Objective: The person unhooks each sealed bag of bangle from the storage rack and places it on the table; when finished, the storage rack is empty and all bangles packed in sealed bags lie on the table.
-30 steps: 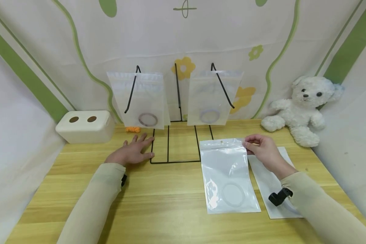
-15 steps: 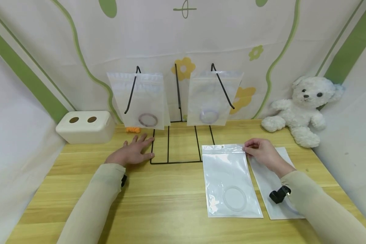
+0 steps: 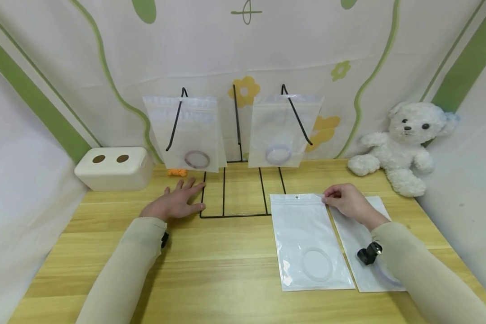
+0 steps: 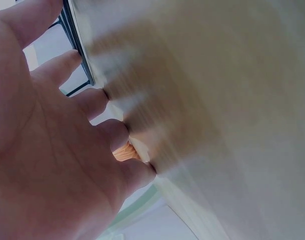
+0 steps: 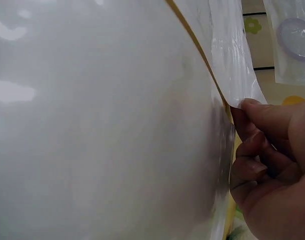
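Note:
My right hand [image 3: 350, 204] pinches the top right corner of a white zip-lock bag [image 3: 301, 234] between thumb and fingers. A pale ring [image 3: 317, 249] shows inside that bag, near its bottom. In the right wrist view, the thumb [image 5: 265, 114] lies over the bag's corner. A second white zip-lock bag [image 3: 358, 252], with a light purple ring in it, lies partly under my right wrist and sleeve. My left hand [image 3: 174, 202] is spread on the table, fingertips at the left side of the black wire rack's base [image 3: 223, 193]. The left palm [image 4: 47, 145] holds nothing.
Zip-lock bags with a brown ring [image 3: 196, 159] and a purple ring [image 3: 278, 154] hang from the rack's side hooks; a middle hook [image 3: 236, 114] stands between them. A white box [image 3: 117, 168], an orange object [image 3: 177, 173] and a white teddy bear [image 3: 409, 144] line the back.
My right hand has drawn the pinched bag slightly toward me and to the right, and it now lies flatter beside the second bag. The left hand has stayed in place.

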Available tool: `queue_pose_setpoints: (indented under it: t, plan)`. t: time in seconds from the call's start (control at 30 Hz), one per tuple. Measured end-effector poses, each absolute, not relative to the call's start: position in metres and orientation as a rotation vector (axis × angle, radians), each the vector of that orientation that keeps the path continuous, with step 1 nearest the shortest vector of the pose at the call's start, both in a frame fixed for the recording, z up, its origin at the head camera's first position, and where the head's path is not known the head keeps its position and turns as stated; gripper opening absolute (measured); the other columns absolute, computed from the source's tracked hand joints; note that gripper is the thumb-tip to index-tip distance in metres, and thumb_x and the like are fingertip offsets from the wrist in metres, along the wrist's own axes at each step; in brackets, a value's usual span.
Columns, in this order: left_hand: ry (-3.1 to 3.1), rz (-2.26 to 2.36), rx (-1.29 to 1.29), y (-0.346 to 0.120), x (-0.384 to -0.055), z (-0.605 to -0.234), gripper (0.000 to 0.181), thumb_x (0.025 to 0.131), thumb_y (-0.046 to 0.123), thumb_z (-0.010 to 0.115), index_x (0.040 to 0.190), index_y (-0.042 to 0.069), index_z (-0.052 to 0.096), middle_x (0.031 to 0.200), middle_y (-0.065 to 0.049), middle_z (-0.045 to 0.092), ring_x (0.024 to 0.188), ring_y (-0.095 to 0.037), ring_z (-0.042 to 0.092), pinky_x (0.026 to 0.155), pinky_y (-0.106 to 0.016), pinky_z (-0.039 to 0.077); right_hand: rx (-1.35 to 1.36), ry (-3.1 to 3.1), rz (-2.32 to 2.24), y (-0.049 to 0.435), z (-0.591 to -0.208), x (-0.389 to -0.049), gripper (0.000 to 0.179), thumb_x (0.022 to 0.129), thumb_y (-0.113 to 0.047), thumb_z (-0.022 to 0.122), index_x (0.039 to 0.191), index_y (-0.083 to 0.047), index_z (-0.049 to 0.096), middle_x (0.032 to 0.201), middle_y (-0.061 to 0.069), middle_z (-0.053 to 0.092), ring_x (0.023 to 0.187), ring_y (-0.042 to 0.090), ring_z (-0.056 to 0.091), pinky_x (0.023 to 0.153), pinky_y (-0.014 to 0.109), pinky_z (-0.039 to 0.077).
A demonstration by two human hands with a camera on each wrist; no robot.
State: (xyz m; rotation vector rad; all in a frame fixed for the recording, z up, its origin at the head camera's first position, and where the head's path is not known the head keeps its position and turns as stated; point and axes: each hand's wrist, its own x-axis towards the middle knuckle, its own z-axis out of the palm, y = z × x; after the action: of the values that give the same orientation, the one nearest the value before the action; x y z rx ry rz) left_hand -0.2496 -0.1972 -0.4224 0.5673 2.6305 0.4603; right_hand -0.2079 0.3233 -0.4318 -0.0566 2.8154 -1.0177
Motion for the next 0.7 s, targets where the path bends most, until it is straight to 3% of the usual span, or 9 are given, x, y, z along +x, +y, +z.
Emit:
queue_pose_setpoints:
  t: [0.23, 0.5, 0.7]
  plan:
    - [2.629, 0.465, 0.570, -0.197, -0.250, -0.422, 0.079, 0.111, 0.054, 0.054, 0.174, 0.020, 0.022, 0.181, -0.025, 0.004, 0.163, -0.060, -0.004, 0.120, -0.088, 0.001, 0.011, 2.814, -0.995, 0.322, -0.429, -0.207, 0.027, 0.104, -0.023, 0.073, 0.121, -0.002, 0.076, 0.105, 0.011, 0.076, 0.088, 0.018, 0.063, 0.075, 0.031, 0.052]
    - [2.620, 0.477, 0.550, -0.196, -0.249, -0.422, 0.078, 0.111, 0.052, 0.054, 0.175, 0.020, 0.022, 0.181, -0.024, 0.003, 0.164, -0.059, -0.005, 0.121, -0.087, -0.001, 0.030, 2.806, -1.074, 0.323, -0.423, -0.205, 0.037, 0.110, -0.033, 0.064, 0.131, -0.004, 0.073, 0.117, 0.017, 0.076, 0.095, 0.026, 0.065, 0.073, 0.032, 0.053]
    - [2.622, 0.481, 0.553, -0.196, -0.248, -0.421, 0.078, 0.111, 0.051, 0.054, 0.175, 0.019, 0.022, 0.182, -0.024, 0.003, 0.164, -0.059, -0.004, 0.121, -0.087, -0.001, 0.001, 2.812, -1.180, 0.322, -0.410, -0.207, 0.046, 0.113, -0.041, 0.058, 0.138, -0.004, 0.069, 0.128, 0.021, 0.074, 0.110, 0.030, 0.070, 0.084, 0.035, 0.059]
